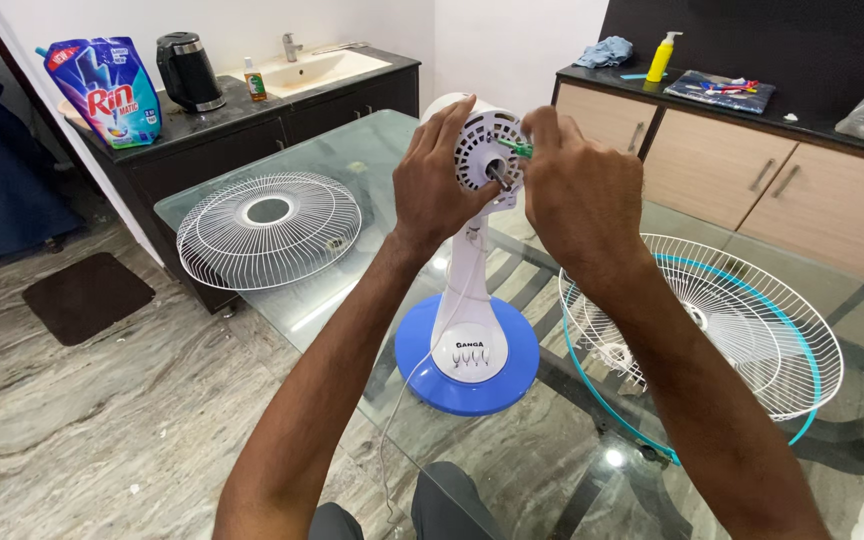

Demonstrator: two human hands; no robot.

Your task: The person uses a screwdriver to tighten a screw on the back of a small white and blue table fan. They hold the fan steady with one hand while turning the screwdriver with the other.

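Observation:
A white table fan without its guards stands on a round blue base [467,385] on the glass table [372,150]. Its white motor head [480,140] faces me, the bare metal shaft sticking out. My left hand [437,180] grips the left side of the motor head. My right hand [577,190] holds a small green-handled screwdriver [515,148] against the front of the head, next to the shaft. A white wire guard [268,228] lies flat at the left. A second white guard with a teal rim [707,325] lies at the right.
A dark counter at the back left carries a blue detergent pouch [107,88], a black kettle [187,70] and a sink [312,68]. A wooden cabinet [752,180] at the right holds a yellow bottle [660,58], a cloth and a bag. A dark mat [87,295] lies on the marble floor.

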